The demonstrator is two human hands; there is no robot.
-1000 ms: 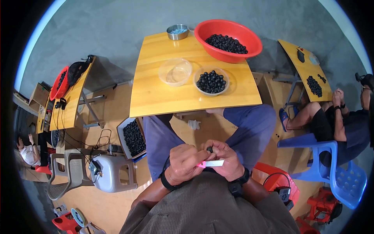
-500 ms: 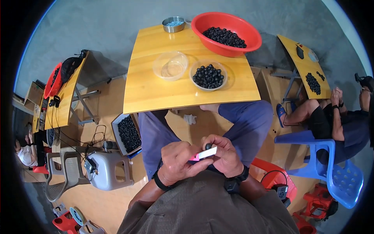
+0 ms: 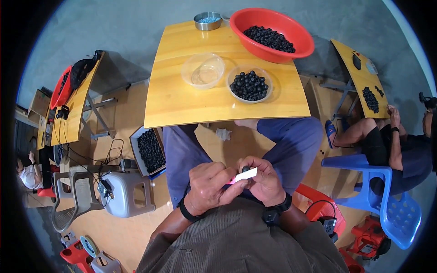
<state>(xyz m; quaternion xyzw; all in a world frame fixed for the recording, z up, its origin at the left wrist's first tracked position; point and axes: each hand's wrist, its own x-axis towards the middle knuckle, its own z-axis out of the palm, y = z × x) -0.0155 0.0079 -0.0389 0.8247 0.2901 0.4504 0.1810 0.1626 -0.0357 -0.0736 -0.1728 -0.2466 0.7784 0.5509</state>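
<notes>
Both hands meet over my lap, close to my chest. My left hand [image 3: 210, 187] pinches a small pink-handled tool with a flat white blade [image 3: 246, 174]. My right hand [image 3: 265, 181] holds a small black round piece [image 3: 246, 169] against that blade. In front of my knees stands a yellow wooden table [image 3: 182, 102]. On it sit an empty clear bowl [image 3: 203, 70], a clear bowl of black round pieces [image 3: 249, 84], a red basin [image 3: 272, 33] with more of them, and a small metal bowl [image 3: 207, 20].
A tray of black pieces [image 3: 150, 150] lies on the floor by my left leg, next to a white plastic stool [image 3: 124, 194]. Another person [image 3: 387, 141] sits on a blue chair at the right beside a second yellow table [image 3: 362, 77]. A third table [image 3: 73, 109] stands at the left.
The white blade has tilted and shifted slightly between my fingers, with the black piece staying against it. My head has moved, so the table sits lower and larger in view.
</notes>
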